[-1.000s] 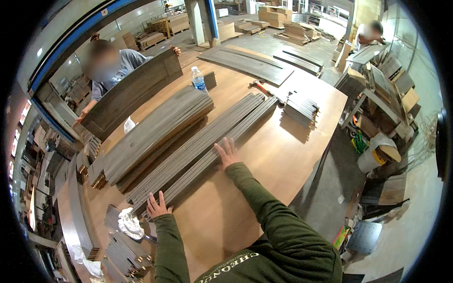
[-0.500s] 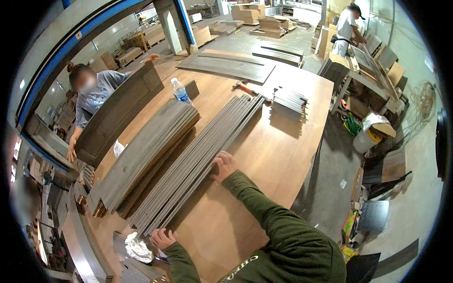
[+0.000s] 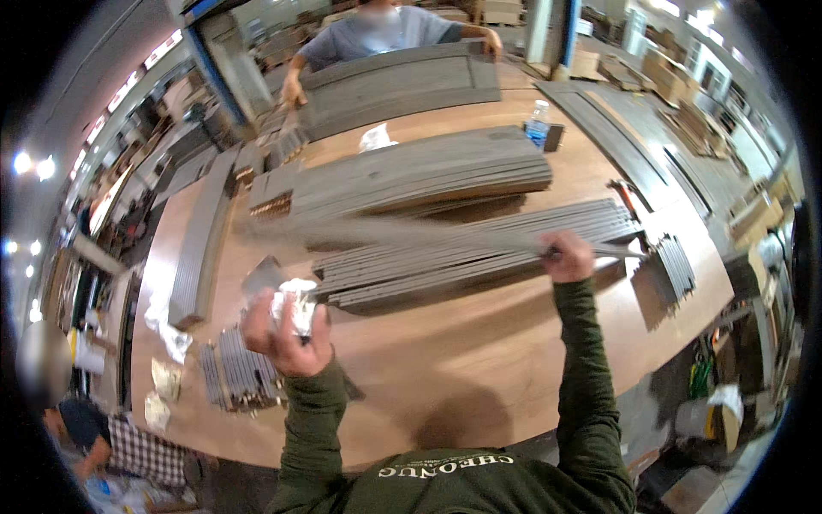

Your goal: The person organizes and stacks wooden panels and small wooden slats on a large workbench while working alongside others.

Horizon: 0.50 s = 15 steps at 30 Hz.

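My right hand (image 3: pixel 567 257) is closed around a long grey wooden strip (image 3: pixel 411 233), blurred by motion. The strip slants leftward over a pile of similar strips (image 3: pixel 488 261) on the table. My left hand (image 3: pixel 291 338) is raised with its fingers apart, over the near left part of the table. A crumpled white cloth (image 3: pixel 296 301) shows between its thumb and fingers, seemingly lying behind the hand. Beside the cloth is a small dark grey board piece (image 3: pixel 264 274). Below my left hand sits a bundle of short grey pieces (image 3: pixel 235 368).
Across the wooden table (image 3: pixel 445 368), a person (image 3: pixel 368 38) holds a grey panel (image 3: pixel 402 90) upright. Between us lie stacked grey boards (image 3: pixel 411 171), with a water bottle (image 3: pixel 538 124) at their right end. A hammer (image 3: pixel 623 197) and short grey pieces (image 3: pixel 672 265) are at the right.
My view has swung left. The right hand has lifted one strip off the pile. My left hand has left the strips' near end and risen, fingers spread. The person's panel is still held upright.
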### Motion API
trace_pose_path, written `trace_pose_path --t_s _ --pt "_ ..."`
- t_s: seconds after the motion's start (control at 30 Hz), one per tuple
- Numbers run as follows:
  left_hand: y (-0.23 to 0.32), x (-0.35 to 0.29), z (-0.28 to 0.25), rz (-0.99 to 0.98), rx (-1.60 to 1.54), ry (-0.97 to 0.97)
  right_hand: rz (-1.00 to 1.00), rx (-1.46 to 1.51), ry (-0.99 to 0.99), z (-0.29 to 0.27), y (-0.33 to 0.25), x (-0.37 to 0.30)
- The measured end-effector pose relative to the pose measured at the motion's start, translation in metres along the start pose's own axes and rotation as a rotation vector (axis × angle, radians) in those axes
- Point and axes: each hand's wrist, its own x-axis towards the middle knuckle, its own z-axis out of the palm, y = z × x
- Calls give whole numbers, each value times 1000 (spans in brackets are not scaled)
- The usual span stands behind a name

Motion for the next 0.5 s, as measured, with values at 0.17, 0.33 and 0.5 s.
trace_pose_path --t_s 0.17,0.33,0.5 --pt "14 11 -29 -328 -457 -216 362 838 96 -86 -105 91" --pt "58 -48 -3 -308 -1212 -800 -215 1913 -1047 -108 -102 131" --pt "91 -66 13 -145 -1343 -1253 -430 2231 -674 -103 -94 65"
